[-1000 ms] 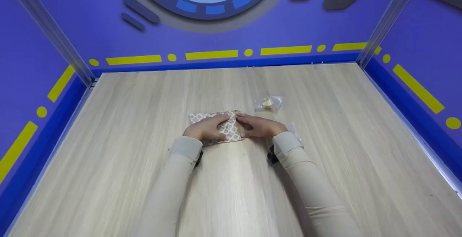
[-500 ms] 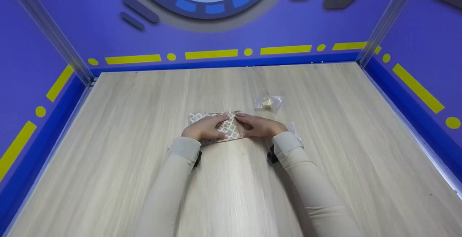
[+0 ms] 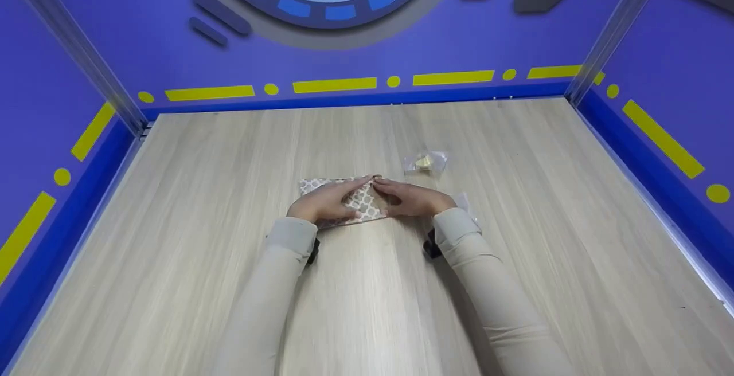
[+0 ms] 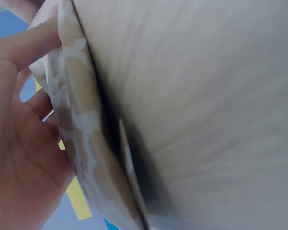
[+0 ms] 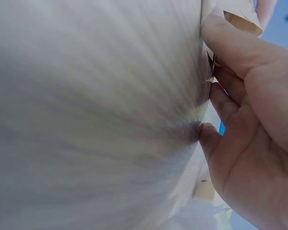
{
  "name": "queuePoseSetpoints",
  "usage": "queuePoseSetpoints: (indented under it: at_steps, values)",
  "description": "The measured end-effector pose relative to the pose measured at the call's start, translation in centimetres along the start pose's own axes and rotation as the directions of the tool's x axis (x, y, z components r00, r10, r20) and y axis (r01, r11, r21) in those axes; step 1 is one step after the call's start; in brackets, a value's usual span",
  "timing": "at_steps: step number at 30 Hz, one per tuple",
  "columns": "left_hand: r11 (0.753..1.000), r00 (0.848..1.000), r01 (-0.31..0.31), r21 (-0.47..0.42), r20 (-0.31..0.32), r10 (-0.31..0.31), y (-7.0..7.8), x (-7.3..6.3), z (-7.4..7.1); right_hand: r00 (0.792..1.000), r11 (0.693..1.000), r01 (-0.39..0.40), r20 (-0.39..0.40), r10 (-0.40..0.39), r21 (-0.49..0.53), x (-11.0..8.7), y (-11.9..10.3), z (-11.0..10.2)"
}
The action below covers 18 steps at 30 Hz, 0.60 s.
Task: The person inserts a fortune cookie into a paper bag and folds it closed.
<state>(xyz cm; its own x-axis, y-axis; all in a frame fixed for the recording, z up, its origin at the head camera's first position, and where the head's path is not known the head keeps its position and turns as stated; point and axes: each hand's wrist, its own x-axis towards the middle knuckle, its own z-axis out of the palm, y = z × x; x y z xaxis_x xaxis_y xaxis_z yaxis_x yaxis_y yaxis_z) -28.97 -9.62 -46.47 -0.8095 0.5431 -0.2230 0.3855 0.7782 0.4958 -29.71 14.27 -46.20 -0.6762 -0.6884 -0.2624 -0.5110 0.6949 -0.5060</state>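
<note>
A flat packet of white paper (image 3: 365, 203) with a grey-beige lattice pattern lies mid-table in the head view. My left hand (image 3: 324, 201) holds it from above, thumb toward the near edge and fingers reaching to the far right corner. In the left wrist view the packet's near edge (image 4: 103, 158) stands slightly off the table, with a thin flap beneath. My right hand (image 3: 416, 199) grips the right end, thumb at the near corner and fingertips at the far one. In the right wrist view plain brown paper (image 5: 242, 23) shows beyond the thumb. The packet's contents are hidden.
A small clear plastic bag (image 3: 426, 162) with a pale gold piece inside lies behind the right hand. Another clear plastic bag (image 3: 463, 204) lies partly hidden by the right wrist. Blue-purple panels (image 3: 344, 61) border the wooden table (image 3: 218, 192) at the back and sides.
The left hand's fingers have slid right along the packet's far edge, close to the right fingertips. The packet's near edge has shifted slightly upward in view. The right hand has barely moved.
</note>
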Motion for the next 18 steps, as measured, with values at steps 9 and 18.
queuePoseSetpoints:
  at_steps: [9,18]
  values:
    - [0.999,0.999,-0.024,0.046,-0.028,0.025,0.14,0.03,-0.07,1.000,1.000,0.005,-0.001,-0.005,0.004,0.14,0.06,0.01]
    - [0.997,0.998,-0.060,0.042,-0.016,0.061,0.16,0.08,-0.02,0.998,0.998,-0.057,0.014,0.057,0.008,0.25,-0.10,-0.06]
